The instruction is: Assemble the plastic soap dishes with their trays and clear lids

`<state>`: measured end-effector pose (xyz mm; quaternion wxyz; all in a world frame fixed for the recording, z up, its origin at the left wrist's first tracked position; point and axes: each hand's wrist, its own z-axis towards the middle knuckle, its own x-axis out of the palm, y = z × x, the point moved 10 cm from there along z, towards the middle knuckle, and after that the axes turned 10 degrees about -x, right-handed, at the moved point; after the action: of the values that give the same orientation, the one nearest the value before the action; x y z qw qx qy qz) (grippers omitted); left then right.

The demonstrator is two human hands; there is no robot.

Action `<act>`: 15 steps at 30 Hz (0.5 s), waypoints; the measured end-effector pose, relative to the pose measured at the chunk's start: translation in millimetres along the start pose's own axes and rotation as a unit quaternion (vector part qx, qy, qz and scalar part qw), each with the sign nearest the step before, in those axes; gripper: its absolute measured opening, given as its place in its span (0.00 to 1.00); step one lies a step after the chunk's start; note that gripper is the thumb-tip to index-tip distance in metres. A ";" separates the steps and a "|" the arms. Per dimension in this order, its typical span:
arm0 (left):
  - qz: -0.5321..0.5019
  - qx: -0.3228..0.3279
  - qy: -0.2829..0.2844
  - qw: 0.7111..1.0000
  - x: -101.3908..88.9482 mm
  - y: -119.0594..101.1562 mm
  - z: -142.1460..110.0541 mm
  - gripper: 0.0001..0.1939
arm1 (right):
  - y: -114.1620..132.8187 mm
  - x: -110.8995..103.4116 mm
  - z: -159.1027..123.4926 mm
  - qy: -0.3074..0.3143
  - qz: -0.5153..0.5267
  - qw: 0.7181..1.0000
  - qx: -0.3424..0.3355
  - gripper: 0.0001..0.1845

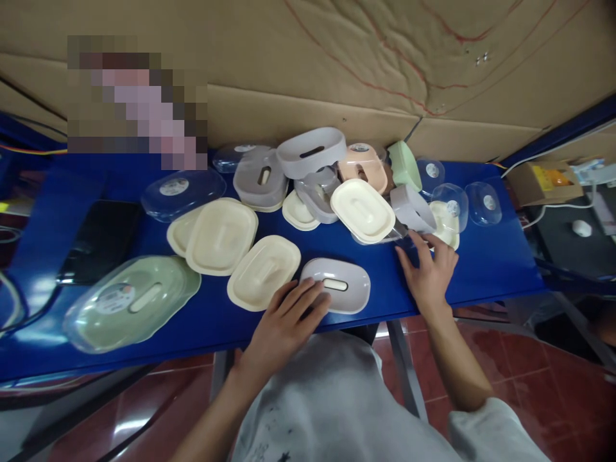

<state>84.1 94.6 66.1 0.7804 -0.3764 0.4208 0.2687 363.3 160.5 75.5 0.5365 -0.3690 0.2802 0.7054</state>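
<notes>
My left hand (291, 317) lies with outstretched fingers across the left end of a grey oval soap-dish-like piece (353, 290), which has a pale slot bar in its middle. Just left of it rests a cream tray (264, 273). My right hand (430, 269) reaches to the pile, thumb and fingers apart, fingertips beside a dark see-through piece (400, 230); whether they touch it I cannot tell. Above that hand are a tilted cream tray (363, 208) and a grey ring-shaped piece (414, 208).
More cream trays (222, 236), grey shells (312, 151), an orange one (363, 167) and a green one (405, 165) crowd the blue table (495, 256). Clear covers (484, 204) lie around. A green dish under a clear cover (132, 305) and a black device (101, 240) are left.
</notes>
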 end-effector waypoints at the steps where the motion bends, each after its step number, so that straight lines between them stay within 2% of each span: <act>1: -0.002 -0.002 0.001 1.000 0.7 -0.1 0.3 0.16 | -1.9 -0.6 3.6 -0.011 0.002 1.000 -0.006 0.20; 5: -0.021 -0.004 0.004 1.000 2.5 -2.3 1.1 0.16 | -2.3 -32.8 8.7 -0.123 0.107 0.987 0.008 0.13; 7: -0.035 -0.001 0.005 0.999 2.1 -4.4 1.8 0.16 | 5.0 -46.5 2.5 -0.147 0.179 0.973 0.019 0.10; 9: -0.046 -0.002 -0.001 0.999 0.6 -4.9 2.5 0.17 | 29.7 -50.3 -7.8 -0.118 0.223 0.967 -0.028 0.09; 12: -0.046 -0.018 -0.020 0.999 -2.6 -0.3 2.0 0.20 | 81.9 -49.2 -34.0 -0.065 0.231 0.957 -0.166 0.08; 15: -0.044 -0.027 -0.039 0.998 -5.6 4.3 -1.5 0.24 | 117.2 -36.2 -52.2 0.004 0.221 0.942 -0.253 0.10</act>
<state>77.5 95.3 68.8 0.7970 -0.4042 0.3656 0.2602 267.3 67.9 75.4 0.2553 -0.4237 0.1693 0.8524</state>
